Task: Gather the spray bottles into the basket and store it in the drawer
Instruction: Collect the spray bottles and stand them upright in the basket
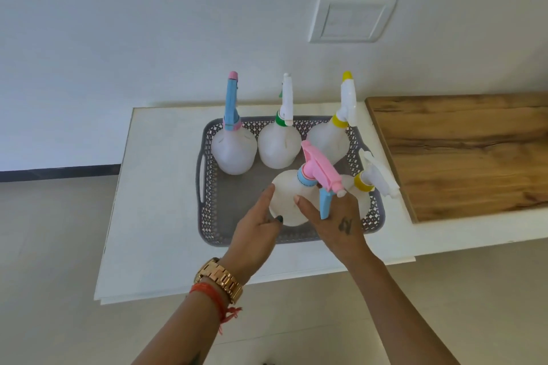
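A grey perforated basket [207,201] sits on a white counter. Along its back stand three translucent spray bottles: a blue-headed one [234,148], a green-collared white one [278,145] and a yellow-collared one [329,142]. At the front right is another yellow-collared bottle [373,178], partly hidden. A bottle with a pink head and blue trigger [286,192] stands in the front middle of the basket. My left hand [256,234] touches its left side and my right hand [341,222] wraps its right side, so both hands hold it.
The white counter [154,216] ends close to me and on the left, with floor beyond. A wooden board [462,151] lies right of the basket. A white wall with a switch plate [353,18] stands behind.
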